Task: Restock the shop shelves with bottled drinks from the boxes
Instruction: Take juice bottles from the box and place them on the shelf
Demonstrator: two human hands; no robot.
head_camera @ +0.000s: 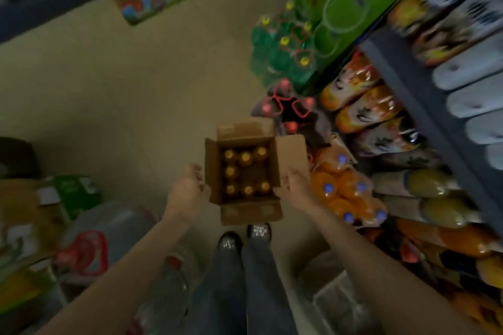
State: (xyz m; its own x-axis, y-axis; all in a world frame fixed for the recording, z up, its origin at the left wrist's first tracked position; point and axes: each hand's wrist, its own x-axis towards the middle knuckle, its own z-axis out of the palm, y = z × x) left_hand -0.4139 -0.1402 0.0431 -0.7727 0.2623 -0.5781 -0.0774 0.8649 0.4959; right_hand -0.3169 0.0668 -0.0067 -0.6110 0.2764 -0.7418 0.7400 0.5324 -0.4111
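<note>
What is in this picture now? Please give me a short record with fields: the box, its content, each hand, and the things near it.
box: open cardboard box, all four flaps folded out, in front of the person's shoes
content: bottles with gold caps standing upright; seven caps show, with a dark gap in the middle
left hand: left hand at the box's left wall, fingers curled
right hand: right hand at the box's right wall
grip: too blurred to confirm
nearby: shrink-wrapped orange drinks with blue caps to the right

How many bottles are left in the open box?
7 gold caps show in the box: three along the far side, one mid-left, three along the near side. The dark middle may hide more.
</note>
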